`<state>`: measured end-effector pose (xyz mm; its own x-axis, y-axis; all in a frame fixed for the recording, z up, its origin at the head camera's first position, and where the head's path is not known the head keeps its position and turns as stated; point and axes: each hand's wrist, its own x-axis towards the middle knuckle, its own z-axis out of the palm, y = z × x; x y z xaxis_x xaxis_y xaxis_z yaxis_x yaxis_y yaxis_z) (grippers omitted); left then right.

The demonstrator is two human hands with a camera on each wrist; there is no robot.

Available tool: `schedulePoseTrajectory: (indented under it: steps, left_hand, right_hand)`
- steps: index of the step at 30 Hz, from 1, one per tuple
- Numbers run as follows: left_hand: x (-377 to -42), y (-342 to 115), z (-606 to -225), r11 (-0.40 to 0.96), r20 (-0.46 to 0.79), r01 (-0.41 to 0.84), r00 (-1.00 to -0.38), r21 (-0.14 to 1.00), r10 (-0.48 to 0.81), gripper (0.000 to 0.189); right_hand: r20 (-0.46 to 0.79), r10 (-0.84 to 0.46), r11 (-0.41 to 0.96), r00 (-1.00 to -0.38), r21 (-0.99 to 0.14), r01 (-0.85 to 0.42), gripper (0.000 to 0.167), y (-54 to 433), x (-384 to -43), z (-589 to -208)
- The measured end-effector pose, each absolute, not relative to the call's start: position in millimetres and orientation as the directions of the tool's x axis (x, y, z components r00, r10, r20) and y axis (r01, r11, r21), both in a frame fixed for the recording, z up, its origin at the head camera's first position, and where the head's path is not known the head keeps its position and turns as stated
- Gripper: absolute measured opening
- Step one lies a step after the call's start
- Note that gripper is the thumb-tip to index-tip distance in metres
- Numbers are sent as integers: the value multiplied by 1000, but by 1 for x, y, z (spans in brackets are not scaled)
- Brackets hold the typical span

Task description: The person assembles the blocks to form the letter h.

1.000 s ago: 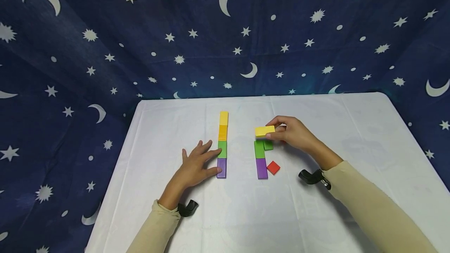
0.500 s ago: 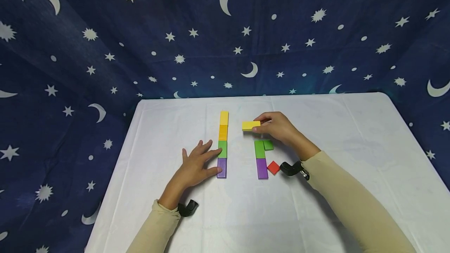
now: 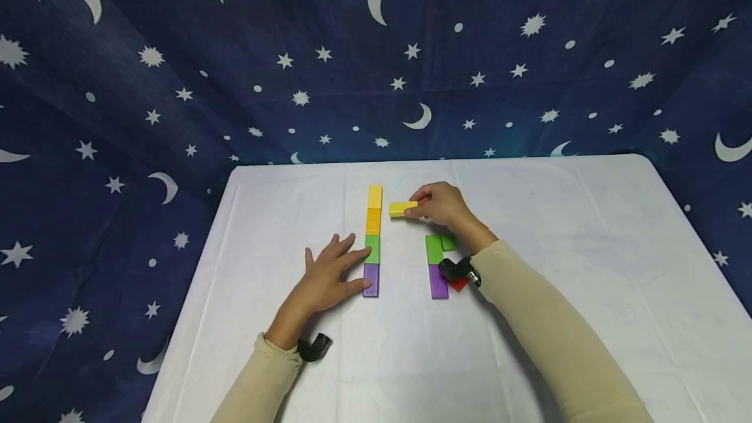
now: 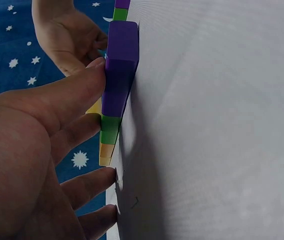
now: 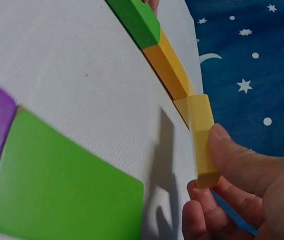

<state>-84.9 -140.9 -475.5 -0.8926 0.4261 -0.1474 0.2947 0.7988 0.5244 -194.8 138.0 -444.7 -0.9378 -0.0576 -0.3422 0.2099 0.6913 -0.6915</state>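
Observation:
My right hand (image 3: 445, 206) pinches a yellow block (image 3: 399, 209) between thumb and fingers. In the right wrist view this block (image 5: 202, 145) hovers above the cloth, its shadow lying apart from it. Just left of it runs a straight column: a yellow block (image 3: 375, 196) at the far end, then an orange block (image 3: 373, 221), a green block (image 3: 374, 243) and a purple block (image 3: 371, 274). My left hand (image 3: 320, 284), fingers spread, touches the column's left side. Its thumb rests at the purple block (image 4: 121, 75), its index finger at the green block (image 4: 110, 129).
Below my right wrist lie another green block (image 3: 434, 250) and purple block (image 3: 436, 286), end to end. A smaller green piece (image 3: 449, 242) touches that green one. A red piece (image 3: 459, 284) is partly covered by the black wrist mount (image 3: 455, 269). White cloth covers the table (image 3: 558, 214).
My right hand has carried the yellow block leftward and slightly away, from above the right green block to near the column. My left hand has stayed put.

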Motion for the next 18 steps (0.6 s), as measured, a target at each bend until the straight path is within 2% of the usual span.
schedulePoseTrajectory:
  steps: [13,18]
  left_hand:
    - [-85,-139,-476,801,-143,299,-894,518,426,64]
    - [-85,-139,-477,805,-142,298,-896,513,422,64]
  right_hand:
    - [-386,-8,709,-922,-652,267,33,127,-199,-453]
    - [-364,-40,734,-930,-642,220,33,126,-203,-454]
